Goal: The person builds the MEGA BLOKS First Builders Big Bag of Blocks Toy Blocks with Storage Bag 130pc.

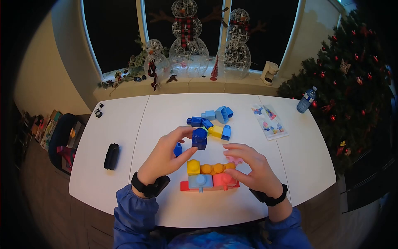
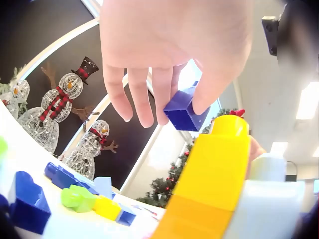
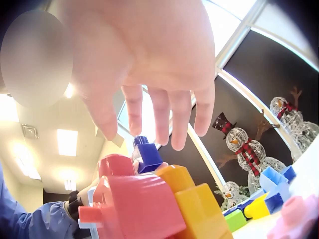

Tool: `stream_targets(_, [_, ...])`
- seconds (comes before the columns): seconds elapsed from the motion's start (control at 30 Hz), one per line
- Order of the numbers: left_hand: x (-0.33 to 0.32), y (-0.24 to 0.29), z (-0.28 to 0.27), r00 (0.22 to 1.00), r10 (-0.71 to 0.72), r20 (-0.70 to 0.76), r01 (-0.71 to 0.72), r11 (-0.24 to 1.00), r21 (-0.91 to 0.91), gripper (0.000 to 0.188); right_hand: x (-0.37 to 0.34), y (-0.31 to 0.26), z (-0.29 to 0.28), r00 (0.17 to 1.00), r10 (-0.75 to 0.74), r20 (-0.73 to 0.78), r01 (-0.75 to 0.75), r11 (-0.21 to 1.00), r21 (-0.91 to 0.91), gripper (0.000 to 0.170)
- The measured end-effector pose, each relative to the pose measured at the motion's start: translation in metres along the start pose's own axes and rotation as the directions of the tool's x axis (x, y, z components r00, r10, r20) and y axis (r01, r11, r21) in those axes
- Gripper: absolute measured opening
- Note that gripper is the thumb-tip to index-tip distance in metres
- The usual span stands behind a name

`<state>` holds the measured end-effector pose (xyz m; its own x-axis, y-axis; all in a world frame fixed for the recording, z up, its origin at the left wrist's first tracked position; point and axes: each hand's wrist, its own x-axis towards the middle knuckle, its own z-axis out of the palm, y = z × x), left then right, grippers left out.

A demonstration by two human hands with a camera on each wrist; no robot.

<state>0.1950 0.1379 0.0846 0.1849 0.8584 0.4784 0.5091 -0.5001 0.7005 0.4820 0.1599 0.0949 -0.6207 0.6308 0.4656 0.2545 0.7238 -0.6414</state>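
Between thumb and fingers, my left hand [image 1: 166, 154] pinches a dark blue toy block [image 1: 199, 140], held up over the table. In the left wrist view the block's hollow underside [image 2: 189, 122] faces down. My right hand [image 1: 258, 169] has its fingers extended and spread, at the right end of a block assembly; nothing is gripped in it. That assembly joins a yellow block [image 1: 193, 167], an orange knobbed piece [image 1: 218, 168], a light blue block [image 1: 200, 181] and a coral-red block [image 1: 224, 179] on a red base [image 1: 185, 186]. A pink piece [image 1: 235, 160] lies partly behind the right fingers.
Loose blocks in light blue [image 1: 222, 114], dark blue [image 1: 194, 121] and yellow [image 1: 215, 131] lie beyond the hands. Another blue block [image 1: 178, 149] sits beside the left hand. A black case [image 1: 111, 156], a picture leaflet [image 1: 269, 121] and a water bottle [image 1: 306, 100] are farther out.
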Motion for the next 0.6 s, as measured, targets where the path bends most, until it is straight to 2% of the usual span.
stream_targets(0.03, [-0.003, 0.008, 0.0, 0.999, 0.048, 0.025, -0.048, 0.999, 0.016, 0.046, 0.008, -0.005, 0.001, 0.999, 0.031, -0.041, -0.03, 0.999, 0.033, 0.04])
stream_targets(0.13, [-0.013, 0.016, 0.005, 0.997, 0.054, 0.051, -0.053, 0.998, -0.021, 0.045, 0.027, -0.009, 0.005, 0.991, -0.113, -0.076, 0.116, 0.993, 0.034, 0.048])
stream_targets(0.23, [-0.017, 0.025, 0.006, 0.994, 0.046, 0.103, -0.051, 0.998, 0.042, 0.047, 0.033, -0.011, 0.006, 0.989, -0.138, 0.047, 0.137, 0.99, 0.02, 0.044])
stream_targets(0.37, [-0.025, 0.025, 0.011, 0.995, 0.06, 0.082, -0.064, 0.997, 0.04, 0.053, 0.031, -0.007, 0.009, 0.99, -0.128, 0.062, 0.13, 0.991, -0.018, 0.038])
stream_targets(0.43, [-0.034, 0.023, 0.01, 0.998, -0.023, 0.055, 0.02, 0.999, 0.042, 0.052, 0.029, -0.003, 0.01, 0.991, -0.116, 0.074, 0.12, 0.991, -0.051, 0.035])
stream_targets(0.53, [-0.048, 0.015, 0.01, 0.989, -0.128, 0.069, 0.128, 0.992, 0.009, 0.047, 0.026, 0.0, 0.016, 0.992, -0.05, 0.116, 0.048, 0.999, 0.02, 0.029])
stream_targets(0.6, [-0.054, 0.012, 0.013, 0.982, -0.173, 0.077, 0.176, 0.983, -0.044, 0.043, 0.02, 0.011, 0.026, 0.989, -0.077, 0.13, 0.067, 0.995, 0.077, 0.024])
